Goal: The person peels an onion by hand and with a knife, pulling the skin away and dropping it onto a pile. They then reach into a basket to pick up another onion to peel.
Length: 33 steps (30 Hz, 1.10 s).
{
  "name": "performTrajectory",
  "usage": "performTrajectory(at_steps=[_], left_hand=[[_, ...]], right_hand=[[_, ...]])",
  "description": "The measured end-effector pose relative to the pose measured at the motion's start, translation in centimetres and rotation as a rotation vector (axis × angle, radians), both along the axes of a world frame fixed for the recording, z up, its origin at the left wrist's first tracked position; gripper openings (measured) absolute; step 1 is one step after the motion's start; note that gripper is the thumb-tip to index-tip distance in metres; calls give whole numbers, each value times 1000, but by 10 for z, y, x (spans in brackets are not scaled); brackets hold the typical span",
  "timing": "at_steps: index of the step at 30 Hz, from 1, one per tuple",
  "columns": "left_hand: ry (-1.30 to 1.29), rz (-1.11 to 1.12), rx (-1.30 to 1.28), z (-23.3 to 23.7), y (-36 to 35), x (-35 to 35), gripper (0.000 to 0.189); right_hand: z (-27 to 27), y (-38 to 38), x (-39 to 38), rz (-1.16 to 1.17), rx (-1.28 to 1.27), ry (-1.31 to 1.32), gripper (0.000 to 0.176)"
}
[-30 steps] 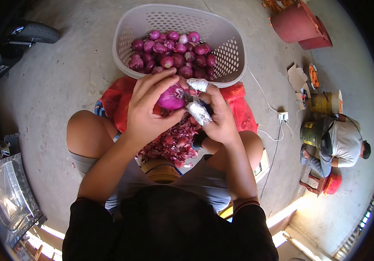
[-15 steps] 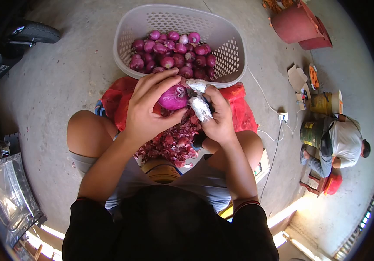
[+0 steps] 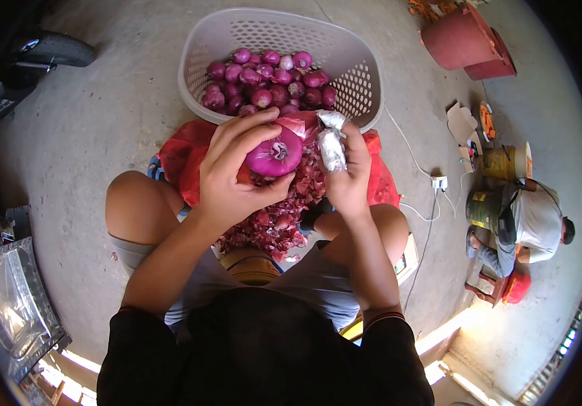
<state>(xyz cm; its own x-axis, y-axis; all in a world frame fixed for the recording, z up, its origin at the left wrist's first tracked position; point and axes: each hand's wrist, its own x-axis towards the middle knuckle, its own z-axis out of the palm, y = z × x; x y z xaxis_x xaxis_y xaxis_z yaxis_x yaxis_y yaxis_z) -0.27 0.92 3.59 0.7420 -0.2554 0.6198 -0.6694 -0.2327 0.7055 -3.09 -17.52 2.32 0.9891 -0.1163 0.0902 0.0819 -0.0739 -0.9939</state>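
Note:
A large purple onion [image 3: 274,153] is held in my left hand [image 3: 231,159], thumb below it and fingers over its top left side. Just right of the onion is my right hand [image 3: 349,169], with silvery wrapping [image 3: 332,149] round its thumb and a finger. A piece of pinkish-purple skin [image 3: 302,124] stretches between the onion and those wrapped fingers, which pinch its right end. Below both hands lies a heap of red onion skins [image 3: 270,220] on a red mesh bag [image 3: 186,152]. Beyond them stands a grey basket [image 3: 192,68] of purple onions [image 3: 262,98].
At the right a person [image 3: 538,220] sits bent beside a dark bucket [image 3: 484,207]. Red tubs [image 3: 460,40] lie at the upper right, with a cable and plug [image 3: 439,183] on the floor. A wheel [image 3: 64,51] shows at the upper left.
My right hand has moved right, away from the onion, and the skin piece now spans the gap. The onion has turned slightly in my left hand and sits a little lower.

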Motion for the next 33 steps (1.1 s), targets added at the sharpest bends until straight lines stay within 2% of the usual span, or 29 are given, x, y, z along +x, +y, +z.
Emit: performTrajectory(at_steps=[4, 8, 11, 17, 20, 23, 26, 33], left_hand=[[97, -84, -184, -10, -3, 1, 58], [109, -6, -177, -5, -5, 1, 55], [86, 0, -99, -3, -5, 1, 56], [-77, -13, 27, -5, -6, -1, 55], [-97, -10, 28, -6, -6, 0, 55], [-83, -29, -30, -7, -8, 0, 54], [-68, -79, -31, -2, -5, -3, 54], [31, -204, -317, -17, -6, -1, 60]], right_hand=[[0, -4, 1, 74, 110, -48, 34], [1, -8, -1, 222, 206, -36, 42], [12, -6, -5, 300, 182, -40, 50], [5, -8, -4, 332, 44, 3, 42], [6, -4, -3, 272, 90, -34, 36], [12, -8, -3, 239, -7, -11, 33], [7, -12, 0, 227, 114, -7, 33], [0, -21, 2, 180, 253, 103, 33]])
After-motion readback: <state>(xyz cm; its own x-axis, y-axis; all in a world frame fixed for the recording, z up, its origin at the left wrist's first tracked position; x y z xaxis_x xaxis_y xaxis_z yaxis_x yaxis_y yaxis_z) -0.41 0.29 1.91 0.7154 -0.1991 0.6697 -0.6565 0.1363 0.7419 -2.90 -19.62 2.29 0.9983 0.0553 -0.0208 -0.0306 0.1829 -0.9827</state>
